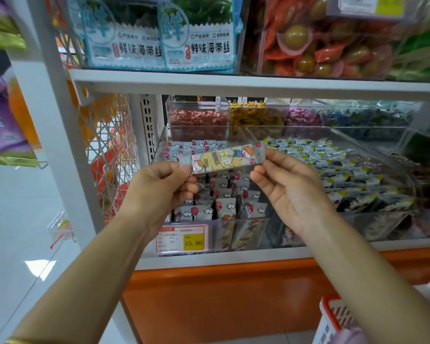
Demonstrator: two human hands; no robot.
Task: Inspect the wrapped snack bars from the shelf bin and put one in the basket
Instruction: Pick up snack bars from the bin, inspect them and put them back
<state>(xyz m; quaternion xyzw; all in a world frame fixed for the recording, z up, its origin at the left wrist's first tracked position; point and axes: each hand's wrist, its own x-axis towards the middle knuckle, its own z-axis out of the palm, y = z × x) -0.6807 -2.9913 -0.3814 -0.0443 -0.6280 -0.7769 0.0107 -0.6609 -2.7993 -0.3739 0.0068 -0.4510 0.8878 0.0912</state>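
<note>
I hold one wrapped snack bar [224, 158] level in front of the shelf, its yellow cartoon side facing me. My left hand [159, 189] pinches its left end and my right hand [291, 184] pinches its right end. Right behind and below the bar stands a clear shelf bin [241, 229] with several more bars in white wrappers with red balloons. A red-rimmed white basket [333, 319] shows at the lower right, partly hidden by my right forearm.
A second clear bin [372, 184] of black-and-white snack packs stands to the right. Small candy bins [196, 117] line the back. A yellow price tag [181, 238] hangs on the bin front. The upper shelf [233, 81] carries seaweed packs. An orange base panel [221, 301] lies below.
</note>
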